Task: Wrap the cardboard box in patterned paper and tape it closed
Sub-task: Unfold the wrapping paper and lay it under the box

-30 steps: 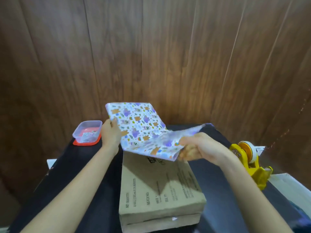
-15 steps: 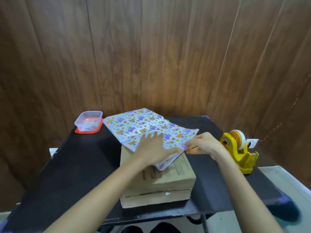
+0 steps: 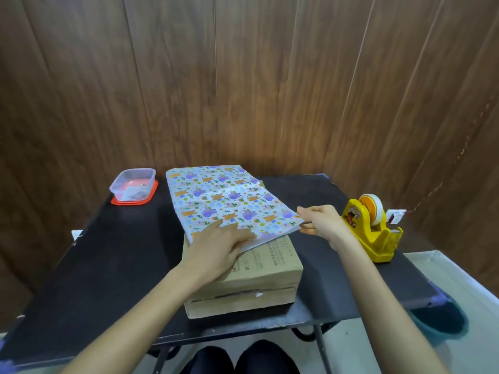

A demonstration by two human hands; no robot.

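A brown cardboard box (image 3: 266,268) lies flat in the middle of the black table (image 3: 113,255). A folded sheet of patterned paper (image 3: 218,198), white with purple and orange figures, lies over the box's far half. My left hand (image 3: 218,244) presses flat on the paper's near edge, fingers straight. My right hand (image 3: 322,222) pinches the paper's right corner just off the box's right side. A yellow tape dispenser (image 3: 371,228) with a roll of tape stands to the right of that hand.
A clear plastic container on a red lid (image 3: 133,187) sits at the table's far left corner. A wooden panel wall rises right behind the table. My knees show below the table's near edge.
The paper was held up in the air with both hands; now it lies on the box. My left hand moved from its far left edge to press on its near edge.
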